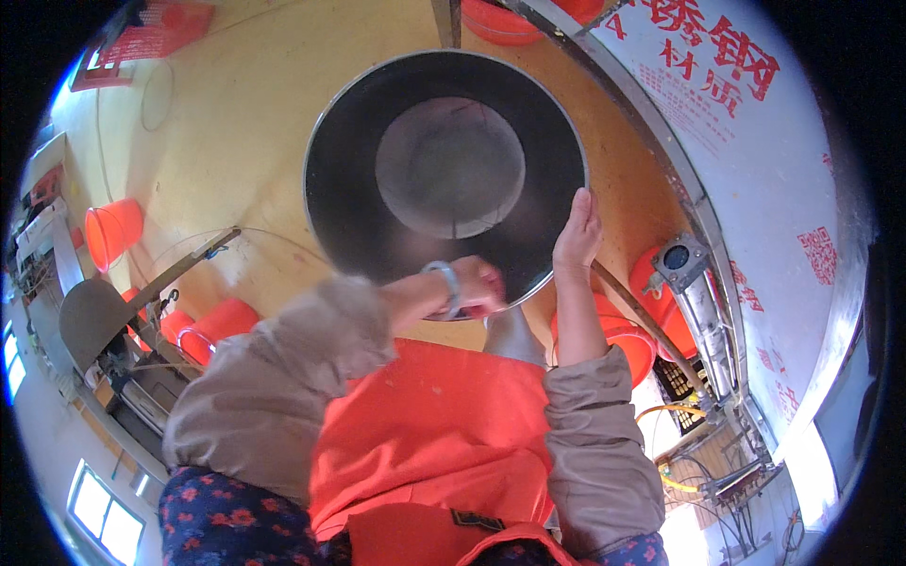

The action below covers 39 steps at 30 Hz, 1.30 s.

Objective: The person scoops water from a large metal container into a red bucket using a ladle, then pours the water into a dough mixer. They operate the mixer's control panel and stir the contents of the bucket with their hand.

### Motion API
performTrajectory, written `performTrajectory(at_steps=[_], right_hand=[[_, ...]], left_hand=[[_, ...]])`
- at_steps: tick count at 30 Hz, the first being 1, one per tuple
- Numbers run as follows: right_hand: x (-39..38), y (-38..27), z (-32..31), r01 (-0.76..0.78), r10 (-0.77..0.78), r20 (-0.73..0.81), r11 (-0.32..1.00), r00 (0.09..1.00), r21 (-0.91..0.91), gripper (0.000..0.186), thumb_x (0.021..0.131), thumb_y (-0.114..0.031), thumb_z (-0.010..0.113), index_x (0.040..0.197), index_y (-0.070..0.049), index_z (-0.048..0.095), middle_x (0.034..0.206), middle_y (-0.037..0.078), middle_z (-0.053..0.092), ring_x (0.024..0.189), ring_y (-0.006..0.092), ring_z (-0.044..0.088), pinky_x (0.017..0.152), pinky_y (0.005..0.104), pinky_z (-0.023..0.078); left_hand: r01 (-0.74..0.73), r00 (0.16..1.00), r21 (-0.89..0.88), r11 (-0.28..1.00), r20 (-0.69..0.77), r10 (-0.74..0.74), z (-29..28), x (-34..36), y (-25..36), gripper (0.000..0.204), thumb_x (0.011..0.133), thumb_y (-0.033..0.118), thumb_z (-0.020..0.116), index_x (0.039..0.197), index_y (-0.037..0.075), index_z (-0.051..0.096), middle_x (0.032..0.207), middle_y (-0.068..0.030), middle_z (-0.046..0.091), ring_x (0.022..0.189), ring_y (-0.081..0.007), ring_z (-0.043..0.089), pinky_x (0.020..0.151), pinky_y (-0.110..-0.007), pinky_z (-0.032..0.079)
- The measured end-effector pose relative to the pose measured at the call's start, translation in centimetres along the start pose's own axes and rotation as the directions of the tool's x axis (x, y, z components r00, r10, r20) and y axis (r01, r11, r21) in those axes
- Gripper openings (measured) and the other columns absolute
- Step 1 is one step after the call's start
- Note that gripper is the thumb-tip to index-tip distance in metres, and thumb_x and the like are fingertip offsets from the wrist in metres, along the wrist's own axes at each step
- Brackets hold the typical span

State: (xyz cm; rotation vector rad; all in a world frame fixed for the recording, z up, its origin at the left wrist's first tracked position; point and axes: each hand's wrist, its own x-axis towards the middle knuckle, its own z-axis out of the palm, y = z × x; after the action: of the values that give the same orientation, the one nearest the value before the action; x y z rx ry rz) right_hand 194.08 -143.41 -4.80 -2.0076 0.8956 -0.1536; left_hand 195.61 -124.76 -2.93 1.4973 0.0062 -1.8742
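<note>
A large round metal basin (pixel 359 189) with a dark inner wall and a flat grey bottom is held up in front of me, its opening facing the camera. My right hand (pixel 578 231) grips its right rim, fingers laid over the edge. My left hand (pixel 475 288), blurred and with a pale bangle (pixel 447 283) on the wrist, is curled at the basin's lower rim. Both forearms in beige sleeves rise from an orange apron (pixel 434 424).
Several orange buckets (pixel 113 231) stand on the tan floor, at the left, by my legs and at the right. A white panel (pixel 755 179) with red print and a metal frame runs down the right. A metal machine (pixel 698 292) with cables sits at the lower right.
</note>
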Motion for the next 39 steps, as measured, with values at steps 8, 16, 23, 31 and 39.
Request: performTrajectory(at_steps=[8, 16, 23, 31, 39], right_hand=[[-0.2, -0.5, -0.1, -0.009, 0.009, -0.008, 1.0, 1.0, -0.02, 0.044, 0.095, -0.034, 0.035, 0.11, 0.003, 0.054, 0.105, 0.02, 0.057, 0.099, 0.0341, 0.053, 0.087, 0.0379, 0.039], [-0.2, -0.2, 0.1, 0.01, -0.01, -0.02, 1.0, 1.0, -0.003, 0.045, 0.094, -0.035, 0.034, 0.108, 0.003, 0.054, 0.104, 0.021, 0.057, 0.1, 0.0355, 0.051, 0.088, 0.0386, 0.037], [-0.4, -0.1, 0.1, -0.009, 0.009, -0.01, 0.999, 1.0, 0.035, 0.045, 0.094, -0.035, 0.034, 0.108, 0.004, 0.053, 0.104, 0.021, 0.057, 0.098, 0.0341, 0.052, 0.086, 0.0372, 0.038], [-0.5, 0.1, 0.4, -0.017, 0.018, -0.02, 0.997, 1.0, 0.073, 0.045, 0.094, -0.035, 0.035, 0.108, 0.003, 0.053, 0.104, 0.02, 0.058, 0.098, 0.0316, 0.053, 0.087, 0.0351, 0.038], [-0.6, 0.0, 0.3, -0.047, 0.046, 0.006, 0.995, 0.999, 0.087, 0.047, 0.094, -0.037, 0.034, 0.107, 0.003, 0.054, 0.103, 0.018, 0.058, 0.096, 0.0302, 0.053, 0.086, 0.0347, 0.038]], left_hand=[[0.022, 0.983, -0.324, 0.946, 0.178, 0.039, -0.7, 4.3, -1.1, 0.009, 0.08, 0.015, 0.06, 0.078, 0.005, 0.062, 0.074, -0.0078, 0.061, 0.061, -0.0154, 0.058, 0.054, -0.027, 0.049], [0.103, 0.986, 0.018, 0.995, 0.129, -0.104, -0.3, 9.3, -2.1, 0.013, 0.082, 0.018, 0.061, 0.084, 0.005, 0.059, 0.073, -0.0056, 0.059, 0.063, -0.0172, 0.058, 0.061, -0.027, 0.051], [0.148, 0.957, 0.009, 0.989, 0.251, -0.146, -0.2, 10.6, -2.3, 0.011, 0.081, 0.015, 0.061, 0.074, 0.007, 0.059, 0.065, -0.0043, 0.057, 0.06, -0.0141, 0.056, 0.055, -0.026, 0.047], [0.108, 0.967, -0.307, 0.946, 0.252, -0.029, -0.3, 9.9, -1.7, 0.009, 0.08, 0.011, 0.062, 0.085, 0.004, 0.059, 0.073, -0.0053, 0.059, 0.065, -0.0128, 0.058, 0.059, -0.026, 0.051], [0.146, 0.947, -0.436, 0.888, 0.322, 0.002, -0.7, 9.3, -1.2, 0.009, 0.079, 0.011, 0.064, 0.079, 0.004, 0.057, 0.069, -0.0055, 0.058, 0.061, -0.0142, 0.057, 0.062, -0.026, 0.051]])
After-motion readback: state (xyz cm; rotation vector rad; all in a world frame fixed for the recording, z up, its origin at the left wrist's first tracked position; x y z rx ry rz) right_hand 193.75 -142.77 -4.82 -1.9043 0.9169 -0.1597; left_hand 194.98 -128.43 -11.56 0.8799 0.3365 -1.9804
